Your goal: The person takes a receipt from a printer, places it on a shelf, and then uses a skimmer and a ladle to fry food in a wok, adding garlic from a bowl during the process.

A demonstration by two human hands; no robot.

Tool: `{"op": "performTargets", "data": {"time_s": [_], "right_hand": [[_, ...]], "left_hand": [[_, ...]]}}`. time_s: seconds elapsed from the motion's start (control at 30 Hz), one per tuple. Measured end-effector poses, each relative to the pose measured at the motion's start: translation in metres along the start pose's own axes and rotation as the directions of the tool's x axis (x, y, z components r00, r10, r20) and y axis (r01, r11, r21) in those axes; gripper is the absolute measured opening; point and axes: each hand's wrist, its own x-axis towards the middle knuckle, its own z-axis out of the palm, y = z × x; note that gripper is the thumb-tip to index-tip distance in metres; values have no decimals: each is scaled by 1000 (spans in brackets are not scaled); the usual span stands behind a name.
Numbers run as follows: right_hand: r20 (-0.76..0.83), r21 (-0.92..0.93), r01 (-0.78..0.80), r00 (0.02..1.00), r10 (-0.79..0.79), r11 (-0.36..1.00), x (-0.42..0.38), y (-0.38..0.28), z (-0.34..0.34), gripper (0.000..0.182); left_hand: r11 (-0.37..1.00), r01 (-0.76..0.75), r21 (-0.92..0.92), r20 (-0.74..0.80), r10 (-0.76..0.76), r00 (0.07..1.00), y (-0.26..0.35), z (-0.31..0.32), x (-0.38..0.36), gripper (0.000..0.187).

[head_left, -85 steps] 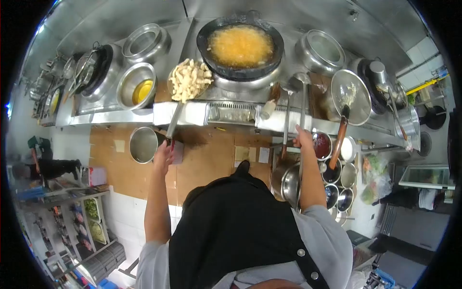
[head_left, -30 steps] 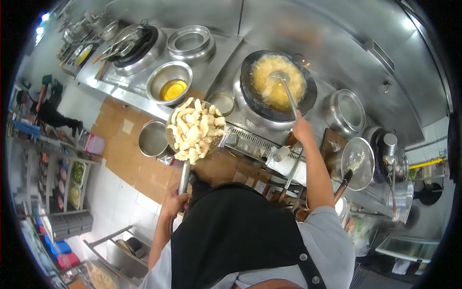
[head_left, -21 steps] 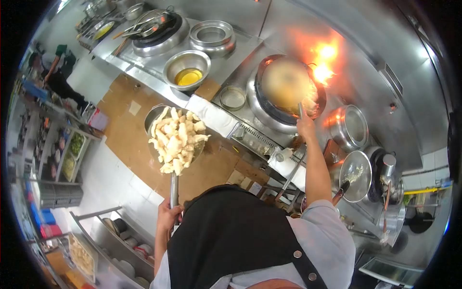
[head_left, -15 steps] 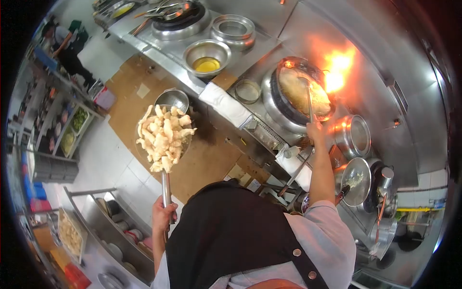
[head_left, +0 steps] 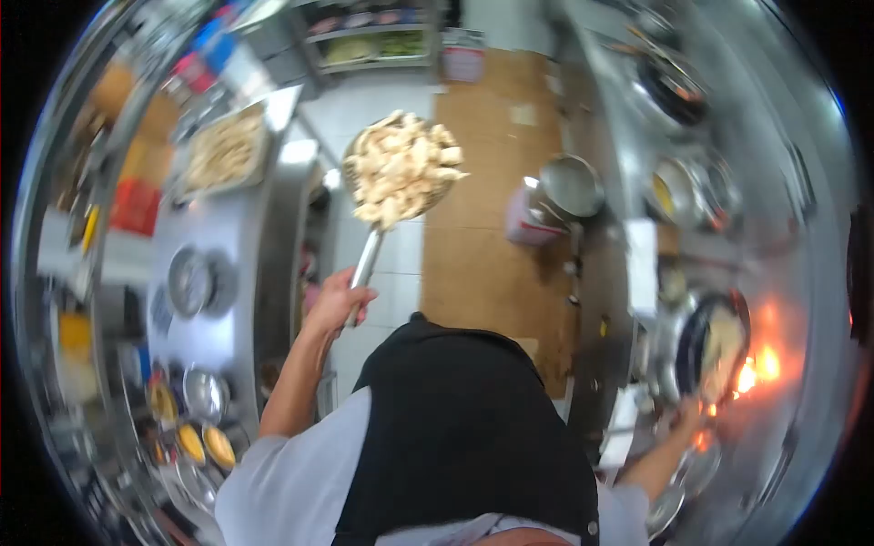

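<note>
My left hand (head_left: 339, 302) is wrapped round the metal handle (head_left: 367, 259) of a skimmer. Pale, battered pieces (head_left: 401, 168) are heaped on the skimmer's round head, above the floor. At the far right, my right hand (head_left: 687, 417) is at the near edge of a wok (head_left: 694, 350) on the stove. It is small and blurred, so its fingers and what they hold cannot be made out. Pale, frothy contents (head_left: 724, 341) show inside the wok.
Flames (head_left: 760, 369) burn at the wok's right side. A tray of pale pieces (head_left: 226, 150) sits on the steel counter (head_left: 282, 196) at the left. A metal pan (head_left: 571, 186) stands out by the stove's edge, above a white and pink container (head_left: 531, 218). Metal bowls (head_left: 206, 393) are at the lower left.
The view has turned left, towards the counter. My left hand has carried the loaded skimmer towards that counter. My right hand remains by the wok.
</note>
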Motion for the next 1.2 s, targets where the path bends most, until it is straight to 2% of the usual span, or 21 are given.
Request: {"op": "performTargets", "data": {"time_s": [0.23, 0.33, 0.4, 0.53, 0.6, 0.63, 0.77, 0.9, 1.03, 1.2], "right_hand": [[27, -130, -53, 998, 57, 990, -18, -36, 31, 49], [35, -148, -64, 997, 70, 987, -35, -53, 37, 48], [43, -149, -80, 995, 88, 986, -46, -57, 40, 48], [47, -143, -115, 991, 123, 983, -59, -55, 41, 47], [50, -143, -133, 989, 142, 981, -68, -52, 44, 46], [60, -138, -138, 987, 147, 981, -68, -52, 41, 46], [68, -151, -171, 981, 182, 974, -74, -47, 44, 45], [76, -159, -165, 981, 179, 973, -73, -52, 44, 43], [77, -177, -162, 981, 178, 971, -66, -63, 43, 42], [92, -185, -141, 983, 160, 972, -68, -75, 51, 41]], "left_hand": [[982, -28, -186, -234, -17, 972, 20, -110, -14, 13], [963, -117, -241, -349, 26, 937, 24, -167, -11, 12], [971, -163, -174, -408, 79, 909, 26, -213, 4, 12], [992, -83, 96, -616, 124, 778, 37, -308, 54, 19], [982, -69, 176, -666, 170, 726, 46, -341, 71, 19], [987, -52, 151, -670, 140, 729, 46, -363, 82, 19], [965, 93, 245, -755, 130, 643, 71, -395, 93, 20], [970, 126, 209, -773, 85, 629, 83, -428, 101, 22], [968, 112, 225, -823, 127, 554, 87, -455, 100, 20], [948, 244, 205, -883, 72, 463, 77, -502, 109, 19]]}}
